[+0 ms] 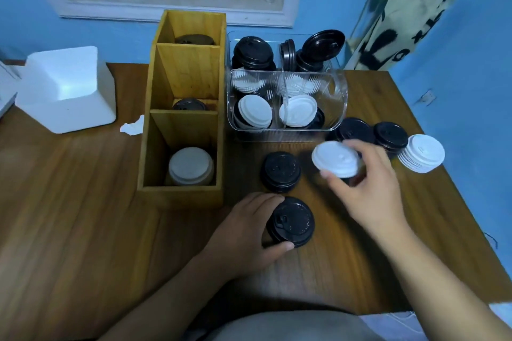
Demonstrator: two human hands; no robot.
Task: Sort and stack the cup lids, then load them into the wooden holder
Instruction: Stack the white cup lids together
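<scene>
Presently, left hand (246,232): fingers and thumb curl round a short stack of black lids (291,221) standing on the worktop (69,202), fingers on its far side, thumb on its near side.
Right hand (368,191): pinches a single white lid (336,159), fingers over its far edge and thumb on its near edge; the lid is tilted with its top towards the camera and slightly blurred.
Wooden holder (182,130): a tall box with three compartments, standing left of centre and running away from the person.
Near compartment: a stack of white lids (191,166) at the bottom.
Middle compartment: a dark lid (189,104) shows low behind the divider.
Far compartment: dark lids (194,39), count unclear.
Clear ribbed bin (285,75): just right of the holder, split by a divider; white lids lie over black ones in both front halves, and black lids are piled behind, with one tilted black lid (322,44) leaning at the back right.
Loose black stack (281,171): on the worktop between the holder and the right hand, touched by neither hand.
Two black stacks (390,137): side by side behind the right hand, near the bin's front right corner.
White stack (422,153): just right of those two, leaning.
White foam block (66,88): far left of the worktop; a crumpled paper scrap (133,126) lies between it and the holder.
Printed cloth bag (410,16): hangs against the blue wall, upper right.
</scene>
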